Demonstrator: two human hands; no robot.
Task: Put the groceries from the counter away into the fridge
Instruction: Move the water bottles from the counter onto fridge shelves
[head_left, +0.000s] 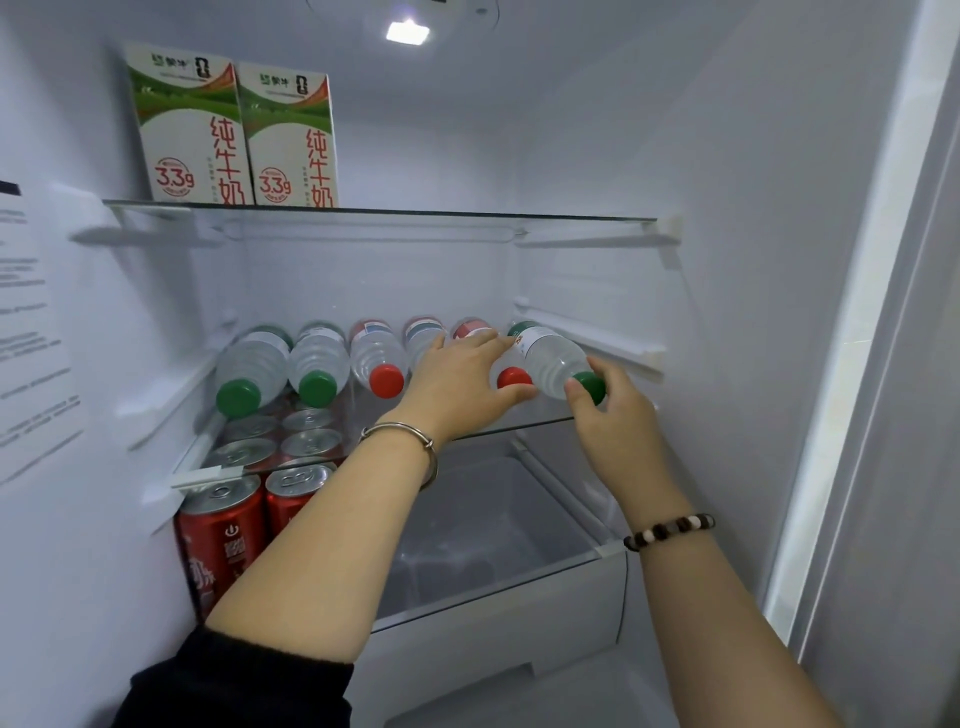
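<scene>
Several water bottles lie side by side on the fridge's middle glass shelf, caps toward me. My right hand grips the cap end of the rightmost, green-capped bottle, which lies slanted at the row's right end. My left hand rests over two red-capped bottles, its thumb under the red cap of the bottle next to the green one. Further left lie a red-capped bottle and two green-capped bottles.
Two milk cartons stand on the top glass shelf at the left. Red drink cans fill the left of the level below. A clear crisper drawer sits under my arms. The fridge's right wall is close to the green-capped bottle.
</scene>
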